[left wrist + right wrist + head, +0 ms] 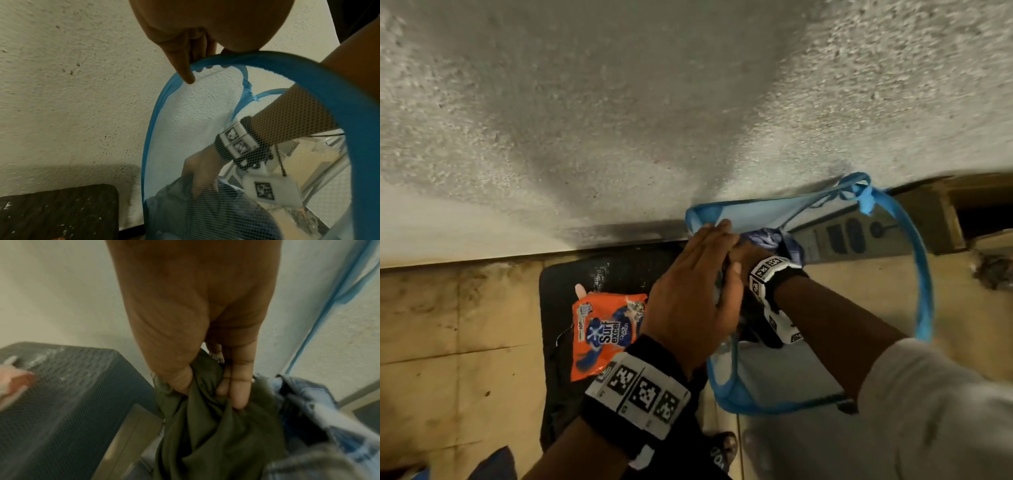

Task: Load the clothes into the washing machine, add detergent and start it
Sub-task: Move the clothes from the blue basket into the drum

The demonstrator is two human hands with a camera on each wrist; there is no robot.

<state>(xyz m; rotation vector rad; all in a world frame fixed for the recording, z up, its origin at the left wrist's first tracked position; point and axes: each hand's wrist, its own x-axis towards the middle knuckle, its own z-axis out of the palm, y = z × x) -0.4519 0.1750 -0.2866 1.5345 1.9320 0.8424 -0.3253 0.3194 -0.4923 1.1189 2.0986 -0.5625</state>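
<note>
A blue mesh laundry basket (924, 274) stands by the wall, to the right of a black mat. My left hand (695, 291) holds its near rim (308, 73), the index finger outside the mesh and the other fingers over the edge. My right hand (205, 391) reaches into the basket and pinches an olive green garment (216, 434) between thumb and fingers. Pale denim clothes (308, 402) lie beside it. In the head view the right hand is mostly hidden behind the left; only its wristband (770, 270) shows. An orange detergent pouch (606, 332) lies on the mat.
The black mat (558, 308) lies against the rough white wall (619, 120). A grey panel with dark buttons (852, 236) shows through the mesh at the right. Tan floor tiles (448, 325) spread to the left. A sandalled foot (722, 448) stands near the basket.
</note>
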